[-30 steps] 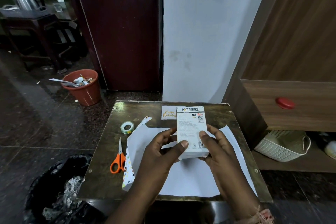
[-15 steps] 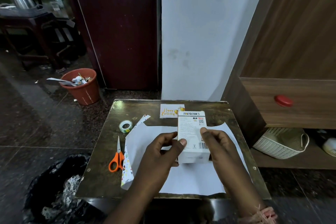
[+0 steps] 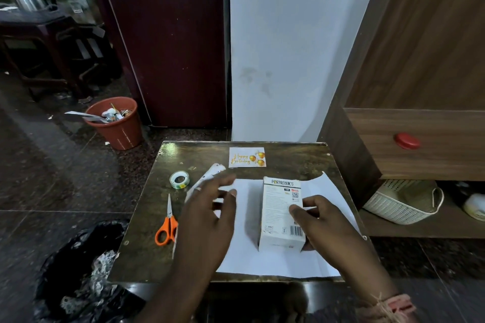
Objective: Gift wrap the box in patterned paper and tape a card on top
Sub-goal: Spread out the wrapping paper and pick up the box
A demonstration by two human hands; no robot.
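White printed box (image 3: 281,214) lies flat on paper (image 3: 262,262).

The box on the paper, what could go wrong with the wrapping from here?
1. The box lies right of the middle of the wrapping paper, so one flap may come up short.
2. Only the right hand holds the box; the left hand hovers open beside it, so the box could slide when the paper is lifted.
3. The paper's near edge reaches the table edge, so it may slip off.
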